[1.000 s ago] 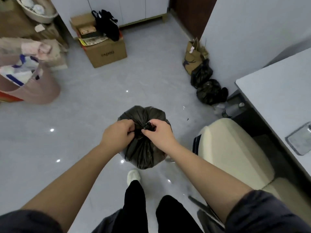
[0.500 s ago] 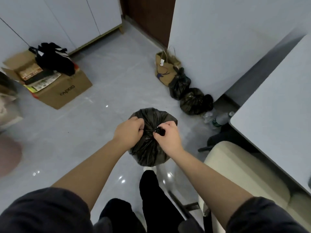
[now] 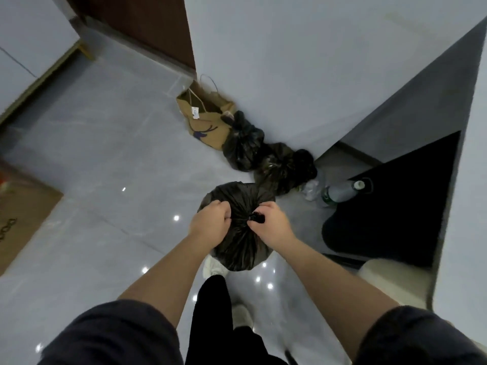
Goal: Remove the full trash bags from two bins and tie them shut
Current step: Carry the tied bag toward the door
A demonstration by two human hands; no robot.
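Observation:
A full black trash bag (image 3: 241,241) hangs above the grey floor in front of my legs, its top gathered into a knot. My left hand (image 3: 209,225) grips the gathered plastic on the left of the knot. My right hand (image 3: 271,225) pinches the knot's end on the right. Two more tied black trash bags (image 3: 243,147) (image 3: 284,167) lie on the floor against the white wall just beyond. No bin is in view.
A brown paper bag (image 3: 204,119) leans at the wall corner beside the tied bags. A plastic bottle (image 3: 340,192) lies near a dark opening under the desk (image 3: 469,180) on the right. A cardboard box (image 3: 18,219) sits at the left edge.
I have walked toward the wall with the bag held in both hands; the tied bags and paper bag are now closer, the box has slid to the left edge.

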